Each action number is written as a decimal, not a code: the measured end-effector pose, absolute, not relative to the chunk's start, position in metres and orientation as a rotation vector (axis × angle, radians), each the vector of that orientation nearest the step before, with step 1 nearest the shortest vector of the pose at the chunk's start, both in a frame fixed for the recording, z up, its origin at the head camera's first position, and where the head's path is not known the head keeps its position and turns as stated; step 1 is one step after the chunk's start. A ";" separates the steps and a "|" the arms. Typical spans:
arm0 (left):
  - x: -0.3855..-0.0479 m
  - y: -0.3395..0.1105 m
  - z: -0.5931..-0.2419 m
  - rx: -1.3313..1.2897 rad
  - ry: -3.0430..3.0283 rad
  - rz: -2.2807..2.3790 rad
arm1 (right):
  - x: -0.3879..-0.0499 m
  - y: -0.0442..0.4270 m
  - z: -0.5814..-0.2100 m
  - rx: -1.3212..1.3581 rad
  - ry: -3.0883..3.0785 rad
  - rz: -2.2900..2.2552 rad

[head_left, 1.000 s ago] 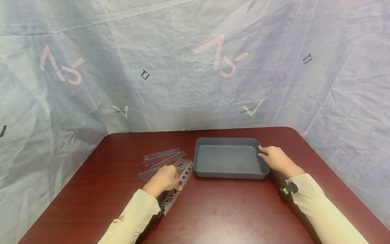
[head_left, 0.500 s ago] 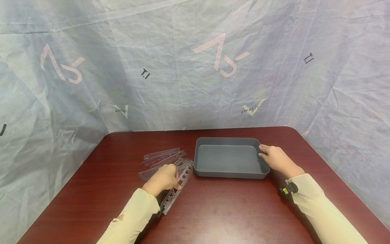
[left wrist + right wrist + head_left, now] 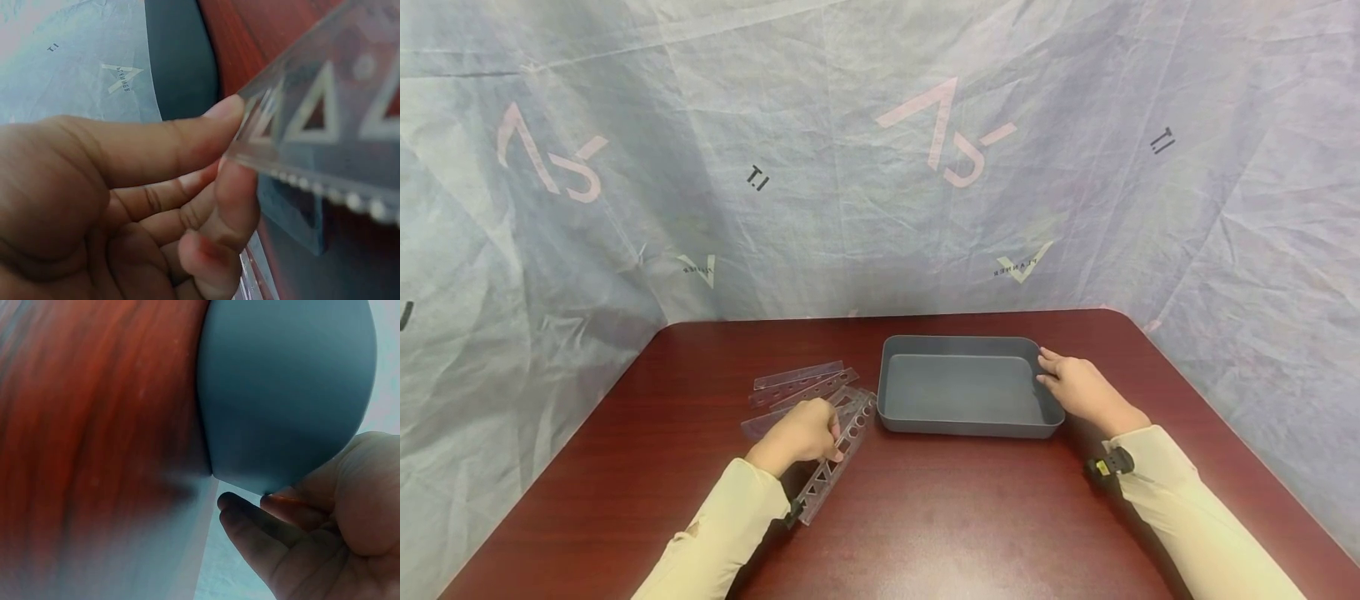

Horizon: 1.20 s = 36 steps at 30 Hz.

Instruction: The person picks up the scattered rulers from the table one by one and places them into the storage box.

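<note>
Pinching clear plastic stencil ruler [image 3: 830,483]: left hand [image 3: 800,435] | long axis forward-right, toward grey rectangular tray [image 3: 962,396] | right hand [image 3: 1078,388] pinches tray

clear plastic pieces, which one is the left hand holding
The long stencil with triangular cut-outs and rounder holes; the left hand pinches its edge, while the other pieces lie unheld.

bright head view, murkier wrist cams
pale glare on near tabletop [image 3: 955,546], shadows beneath sleeves [image 3: 1187,508], ruler [image 3: 356,134] kinda blurry in left wrist
</note>
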State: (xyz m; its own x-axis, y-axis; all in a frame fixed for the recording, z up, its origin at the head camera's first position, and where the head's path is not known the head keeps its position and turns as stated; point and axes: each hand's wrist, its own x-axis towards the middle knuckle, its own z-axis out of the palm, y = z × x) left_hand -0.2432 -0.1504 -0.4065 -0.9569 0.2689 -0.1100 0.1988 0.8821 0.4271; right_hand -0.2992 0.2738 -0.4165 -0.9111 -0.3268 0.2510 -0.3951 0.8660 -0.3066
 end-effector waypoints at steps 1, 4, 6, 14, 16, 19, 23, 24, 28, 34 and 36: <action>-0.243 -0.150 -0.406 0.360 2.887 0.627 | -0.299 0.274 -0.416 0.558 -2.848 0.526; -0.244 -0.151 -0.407 0.359 2.888 0.629 | -0.299 0.273 -0.416 0.564 -2.846 0.529; -0.243 -0.151 -0.406 0.353 2.881 0.637 | -0.298 0.273 -0.415 0.563 -2.847 0.530; -0.246 -0.152 -0.402 0.354 2.856 0.687 | -0.299 0.273 -0.413 0.559 -2.852 0.520; -0.246 -0.153 -0.402 0.358 2.839 0.709 | -0.299 0.274 -0.413 0.559 -2.854 0.523; -0.247 -0.155 -0.402 0.370 2.802 0.748 | -0.299 0.275 -0.415 0.556 -2.863 0.540; -0.247 -0.160 -0.401 0.398 2.767 0.795 | -0.298 0.276 -0.418 0.552 -2.868 0.553; -0.247 -0.162 -0.400 0.400 2.763 0.807 | -0.298 0.276 -0.418 0.549 -2.870 0.559; -0.248 -0.169 -0.392 0.363 2.750 0.883 | -0.297 0.276 -0.420 0.542 -2.875 0.560; -0.248 -0.180 -0.375 0.309 2.749 1.031 | -0.297 0.276 -0.417 0.554 -2.873 0.555; -0.247 -0.182 -0.367 0.324 2.757 1.069 | -0.298 0.276 -0.415 0.564 -2.869 0.551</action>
State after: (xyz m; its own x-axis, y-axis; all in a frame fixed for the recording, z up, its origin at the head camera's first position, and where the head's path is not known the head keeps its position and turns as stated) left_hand -0.2472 -0.1820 -0.3671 -0.9624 0.2606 -0.0766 0.1409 0.7200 0.6795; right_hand -0.2982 0.2757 -0.4154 -0.9147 -0.3327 0.2293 -0.3940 0.8605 -0.3231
